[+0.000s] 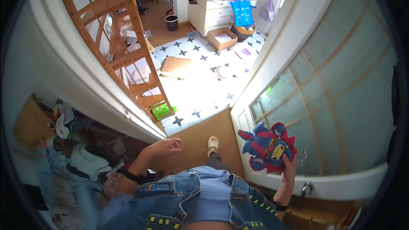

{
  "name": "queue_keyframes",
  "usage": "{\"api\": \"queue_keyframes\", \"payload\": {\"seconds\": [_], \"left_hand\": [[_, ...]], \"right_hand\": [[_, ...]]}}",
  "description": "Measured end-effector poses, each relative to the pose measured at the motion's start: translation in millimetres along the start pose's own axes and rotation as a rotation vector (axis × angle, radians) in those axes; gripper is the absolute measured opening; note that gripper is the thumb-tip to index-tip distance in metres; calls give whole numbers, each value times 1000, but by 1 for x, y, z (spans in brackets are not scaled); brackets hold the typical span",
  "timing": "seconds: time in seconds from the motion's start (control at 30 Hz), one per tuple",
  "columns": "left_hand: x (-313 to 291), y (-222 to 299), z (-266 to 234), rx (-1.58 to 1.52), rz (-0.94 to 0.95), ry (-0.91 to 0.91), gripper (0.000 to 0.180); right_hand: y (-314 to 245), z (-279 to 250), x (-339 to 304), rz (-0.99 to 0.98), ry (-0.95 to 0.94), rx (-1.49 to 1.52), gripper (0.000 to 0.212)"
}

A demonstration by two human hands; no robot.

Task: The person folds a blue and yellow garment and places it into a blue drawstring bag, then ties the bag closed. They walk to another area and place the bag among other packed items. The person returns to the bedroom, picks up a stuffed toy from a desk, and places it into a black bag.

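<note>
My right hand [289, 167] grips a plush toy [268, 148] by its lower right edge. The toy is blue with red trim, a jagged red border and a yellow face; it is held up in front of the open door's glass. My left hand [171, 146] hangs in the air near the left door frame, its fingers somewhat apart and nothing in them. A dark band circles each wrist. One foot in a pale yellow clog [213, 142] steps forward on the brown floor [200, 128].
The white door [264, 166] with frosted panes stands on the right, its metal knob [306, 188] near my right forearm. A wooden shelf [123, 47] leans beyond the doorway. Flat cardboard [175, 65], an open box [222, 39] and a black bin [171, 22] are on the floor. Clothes [89, 160] pile up at left.
</note>
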State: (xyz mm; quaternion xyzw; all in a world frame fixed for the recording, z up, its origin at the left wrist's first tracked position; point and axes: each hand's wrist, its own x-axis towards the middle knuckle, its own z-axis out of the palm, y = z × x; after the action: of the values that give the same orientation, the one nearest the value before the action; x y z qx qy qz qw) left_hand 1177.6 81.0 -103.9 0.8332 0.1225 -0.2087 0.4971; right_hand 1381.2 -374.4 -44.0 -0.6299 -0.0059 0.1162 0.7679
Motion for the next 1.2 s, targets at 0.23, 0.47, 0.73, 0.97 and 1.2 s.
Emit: {"api": "queue_keyframes", "payload": {"seconds": [0.23, 0.47, 0.73, 0.97, 1.2], "left_hand": [[128, 29, -126, 27, -147, 257, 51], [217, 18, -230, -139, -284, 404, 52], [385, 0, -411, 16, -313, 484, 50], [494, 17, -593, 195, -236, 570, 48], [597, -33, -726, -110, -322, 683, 50]], "right_hand": [[-58, 157, 293, -2, -420, -158, 50], [-51, 342, 519, 71, -633, -150, 47], [-25, 465, 730, 64, -551, -172, 42], [-39, 520, 895, 16, -433, -158, 43], [-15, 620, 1095, 61, -464, -293, 49]]}}
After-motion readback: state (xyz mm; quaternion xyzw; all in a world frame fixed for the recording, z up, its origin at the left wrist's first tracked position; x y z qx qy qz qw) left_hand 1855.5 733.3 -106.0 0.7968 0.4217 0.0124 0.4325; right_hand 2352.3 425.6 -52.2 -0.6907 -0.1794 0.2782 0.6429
